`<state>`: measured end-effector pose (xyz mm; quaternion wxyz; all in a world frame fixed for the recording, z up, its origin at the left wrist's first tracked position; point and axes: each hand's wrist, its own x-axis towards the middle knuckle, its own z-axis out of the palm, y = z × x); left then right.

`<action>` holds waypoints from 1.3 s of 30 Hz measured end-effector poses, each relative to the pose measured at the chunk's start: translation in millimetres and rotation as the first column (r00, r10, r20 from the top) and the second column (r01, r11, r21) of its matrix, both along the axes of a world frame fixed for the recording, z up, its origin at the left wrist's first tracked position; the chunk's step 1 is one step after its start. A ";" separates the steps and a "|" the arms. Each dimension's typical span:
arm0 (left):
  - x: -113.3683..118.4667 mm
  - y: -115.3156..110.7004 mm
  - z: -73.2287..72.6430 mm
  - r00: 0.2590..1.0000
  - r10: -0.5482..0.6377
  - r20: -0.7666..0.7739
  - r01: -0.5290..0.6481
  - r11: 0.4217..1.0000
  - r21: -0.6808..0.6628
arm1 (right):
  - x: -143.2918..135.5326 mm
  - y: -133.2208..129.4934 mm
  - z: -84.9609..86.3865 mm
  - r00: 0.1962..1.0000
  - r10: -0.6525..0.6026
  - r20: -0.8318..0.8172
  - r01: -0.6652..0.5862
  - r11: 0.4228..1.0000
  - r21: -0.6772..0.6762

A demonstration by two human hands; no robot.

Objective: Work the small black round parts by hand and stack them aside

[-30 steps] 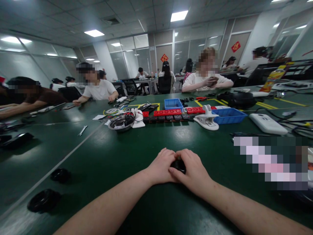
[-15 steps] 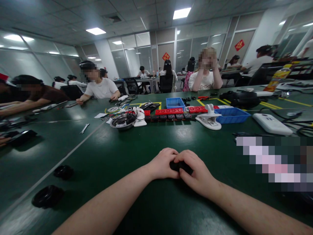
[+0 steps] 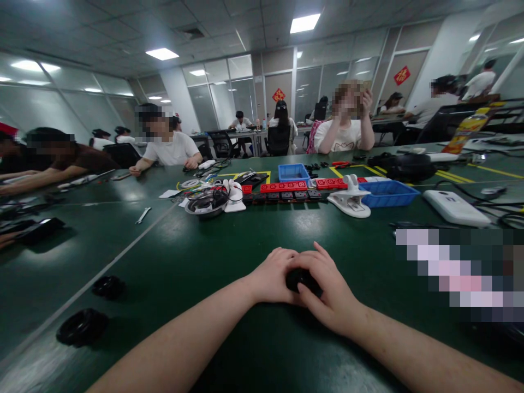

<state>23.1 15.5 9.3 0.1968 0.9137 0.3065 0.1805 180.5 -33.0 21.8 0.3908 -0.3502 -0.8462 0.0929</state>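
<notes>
Both my hands meet around a small black rounded object [image 3: 302, 280] above the green table. My left hand [image 3: 273, 275] is wrapped round its left side, the fingers mostly hidden behind it. On the other side my right hand [image 3: 327, 286] grips it, thumb in front and fingers over the top, one finger raised. The object's exact kind cannot be made out. To the left lie two black ring-like pieces, a nearer one [image 3: 82, 327] and a farther one [image 3: 107, 286], which look like coils.
Across the table stand a metal bowl of cables [image 3: 207, 204], a red power strip [image 3: 282, 187], a white clamp [image 3: 351, 199], a blue tray [image 3: 388, 194] and a white power bank-like box [image 3: 455, 207]. A wrench [image 3: 143, 215] lies left. Co-workers sit beyond.
My right hand has shifted its grip, with one finger now lifted and more of the black object showing. My left hand has barely moved.
</notes>
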 end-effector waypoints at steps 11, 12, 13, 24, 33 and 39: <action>9.3 -9.9 -2.7 0.987 0.159 -0.020 -0.158 0.986 0.046 | -5.8 5.7 -4.2 0.952 -0.287 0.108 0.301 0.940 -0.158; 9.5 -9.8 -2.7 0.986 0.165 -0.013 -0.164 0.985 0.060 | -6.0 5.5 -3.7 0.949 -0.293 0.118 0.310 0.936 -0.168; 9.5 -9.7 -2.5 0.986 0.167 -0.001 -0.167 0.983 0.071 | -6.3 5.4 -3.2 0.946 -0.299 0.127 0.318 0.931 -0.176; 3.0 -0.8 2.7 0.996 0.031 0.088 -0.027 0.998 -0.056 | -3.9 7.7 -2.8 0.987 -0.152 0.057 0.159 0.978 -0.138; -0.7 1.6 1.5 0.998 -0.069 0.014 0.069 0.998 -0.002 | -4.0 -0.3 0.7 0.992 0.126 -0.029 -0.128 0.991 -0.047; -0.5 1.9 1.0 0.997 -0.071 -0.016 0.071 0.997 0.030 | -2.2 0.8 1.5 0.990 0.134 -0.035 -0.137 0.988 -0.078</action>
